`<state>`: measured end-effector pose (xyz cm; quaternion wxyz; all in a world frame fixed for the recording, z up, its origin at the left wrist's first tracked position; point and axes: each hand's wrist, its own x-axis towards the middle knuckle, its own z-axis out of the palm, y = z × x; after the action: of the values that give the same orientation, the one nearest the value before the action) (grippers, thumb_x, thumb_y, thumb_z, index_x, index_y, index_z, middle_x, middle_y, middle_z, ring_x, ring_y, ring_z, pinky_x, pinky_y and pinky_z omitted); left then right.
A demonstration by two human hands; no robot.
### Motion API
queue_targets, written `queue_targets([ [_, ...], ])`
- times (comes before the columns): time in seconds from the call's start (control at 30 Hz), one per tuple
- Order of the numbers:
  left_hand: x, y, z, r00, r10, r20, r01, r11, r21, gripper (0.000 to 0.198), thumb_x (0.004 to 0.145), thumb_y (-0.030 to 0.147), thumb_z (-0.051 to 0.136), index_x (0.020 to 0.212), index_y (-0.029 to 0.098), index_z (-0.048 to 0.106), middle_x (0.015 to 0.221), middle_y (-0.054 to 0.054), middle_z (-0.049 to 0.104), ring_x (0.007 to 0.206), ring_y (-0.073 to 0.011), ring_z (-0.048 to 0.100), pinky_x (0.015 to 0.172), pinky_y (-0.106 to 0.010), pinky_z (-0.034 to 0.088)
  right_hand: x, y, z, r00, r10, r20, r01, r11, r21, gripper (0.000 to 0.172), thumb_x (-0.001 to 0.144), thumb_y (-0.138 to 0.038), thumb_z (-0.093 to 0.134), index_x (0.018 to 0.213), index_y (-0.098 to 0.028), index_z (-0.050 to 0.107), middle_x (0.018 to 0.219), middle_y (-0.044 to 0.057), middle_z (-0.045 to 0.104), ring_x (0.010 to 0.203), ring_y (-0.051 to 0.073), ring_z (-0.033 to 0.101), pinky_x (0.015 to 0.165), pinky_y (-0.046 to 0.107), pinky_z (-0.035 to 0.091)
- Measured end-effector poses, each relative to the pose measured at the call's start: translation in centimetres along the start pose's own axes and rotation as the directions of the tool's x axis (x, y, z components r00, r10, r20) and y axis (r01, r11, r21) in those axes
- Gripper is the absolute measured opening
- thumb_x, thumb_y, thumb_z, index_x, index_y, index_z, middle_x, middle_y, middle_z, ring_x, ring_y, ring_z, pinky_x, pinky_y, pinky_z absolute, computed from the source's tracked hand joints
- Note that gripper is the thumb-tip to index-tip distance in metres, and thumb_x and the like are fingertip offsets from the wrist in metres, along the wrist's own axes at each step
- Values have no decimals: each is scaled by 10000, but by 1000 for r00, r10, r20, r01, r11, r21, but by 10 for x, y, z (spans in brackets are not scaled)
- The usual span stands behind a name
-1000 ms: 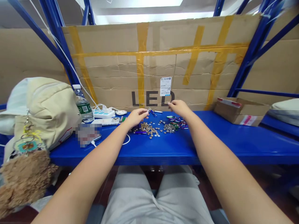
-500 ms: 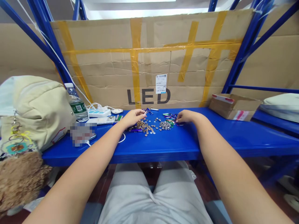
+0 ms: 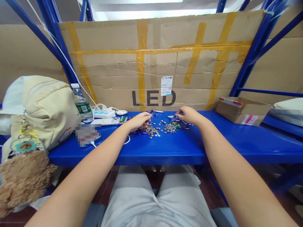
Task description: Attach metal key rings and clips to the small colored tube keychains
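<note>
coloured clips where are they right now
In the head view the coloured clips lie on the blue shelf, right of centre, by the right hand, with the heap of small silvery pieces left of them.

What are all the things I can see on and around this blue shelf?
shelf: one, blue, across the middle
cardboard sheet: one, brown with yellow tape, behind the shelf
bag: one, cream, far left
fluffy toy: one, brown, below the bag
water bottle: one, clear with green label, beside the bag
power strip: one, white, back left
small round discs: many, brownish, centre pile
metal rings: many, silver, right of the discs
carabiners: several, mixed colours, back centre
cardboard box: one, brown, right
left hand: one, bare, at the discs
right hand: one, bare, at the carabiners
</note>
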<state>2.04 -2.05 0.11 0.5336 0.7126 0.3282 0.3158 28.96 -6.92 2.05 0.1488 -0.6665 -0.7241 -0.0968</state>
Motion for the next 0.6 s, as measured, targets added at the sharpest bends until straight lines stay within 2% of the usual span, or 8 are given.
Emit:
queue_targets([
  [0.07, -2, 3, 6, 996, -89, 29, 92, 991, -95, 215, 833, 350, 609, 787, 175, 494, 604, 61, 400, 462, -49, 346, 455, -196, 287, 0, -17, 0, 969, -154, -193, 177, 979, 104, 180, 842, -266, 553, 891, -141, 672, 971, 121, 686, 923, 222, 606, 801, 301, 442],
  [0.13, -4, 4, 10, 995, -94, 38, 99, 983, -153, 255, 814, 387, 639, 814, 178, 494, 597, 73, 344, 451, -44, 301, 438, -192, 233, -1, -36, 3, 900, -314, -301, 375, 911, 172, 132, 835, -250, 561, 861, -161, 656, 941, 98, 679, 909, 209, 598, 830, 311, 443],
  [0.2, -5, 3, 11, 996, -69, 53, 76, 986, -146, 313, 801, 447, 652, 817, 179, 492, 588, 78, 317, 448, -43, 276, 439, -195, 207, -1, -54, 7, 819, -433, -376, 525, 830, 190, 120, 848, -245, 551, 846, -173, 647, 936, 91, 680, 909, 202, 594, 855, 323, 441],
  [0.27, -5, 2, 11, 998, -26, 56, 30, 996, -81, 365, 790, 483, 658, 760, 184, 451, 569, 82, 301, 443, -41, 254, 443, -201, 189, -2, -66, 11, 768, -503, -397, 599, 783, 166, 123, 859, -236, 539, 844, -178, 646, 927, 88, 685, 902, 203, 596, 856, 332, 442],
  [0.33, -4, 0, 10, 998, 36, 53, -35, 999, -10, 403, 791, 483, 655, 704, 189, 393, 554, 82, 296, 443, -41, 242, 450, -207, 180, -2, -73, 15, 754, -540, -375, 622, 770, 143, 125, 863, -226, 535, 846, -180, 650, 914, 88, 691, 892, 205, 604, 843, 334, 445],
  [0.4, -3, -1, 10, 996, 71, 51, -72, 997, 15, 402, 805, 460, 639, 686, 190, 365, 552, 79, 307, 444, -42, 247, 457, -211, 180, -2, -75, 18, 761, -546, -351, 620, 771, 146, 122, 858, -214, 539, 852, -175, 655, 907, 92, 696, 884, 204, 612, 828, 327, 449],
  [0.53, -1, 0, 10, 997, 68, 31, -67, 998, -20, 295, 842, 406, 575, 732, 188, 408, 579, 66, 355, 446, -49, 273, 464, -220, 189, -1, -74, 22, 780, -509, -363, 595, 783, 180, 122, 853, -204, 540, 868, -152, 650, 902, 105, 694, 864, 195, 616, 801, 304, 453],
  [0.6, -1, 1, 9, 994, 105, 13, -106, 994, 25, 279, 856, 428, 549, 765, 185, 446, 568, 68, 344, 449, -58, 278, 466, -227, 193, -1, -74, 23, 785, -503, -361, 587, 790, 176, 117, 852, -208, 538, 868, -153, 641, 897, 102, 692, 857, 193, 613, 789, 297, 449],
])
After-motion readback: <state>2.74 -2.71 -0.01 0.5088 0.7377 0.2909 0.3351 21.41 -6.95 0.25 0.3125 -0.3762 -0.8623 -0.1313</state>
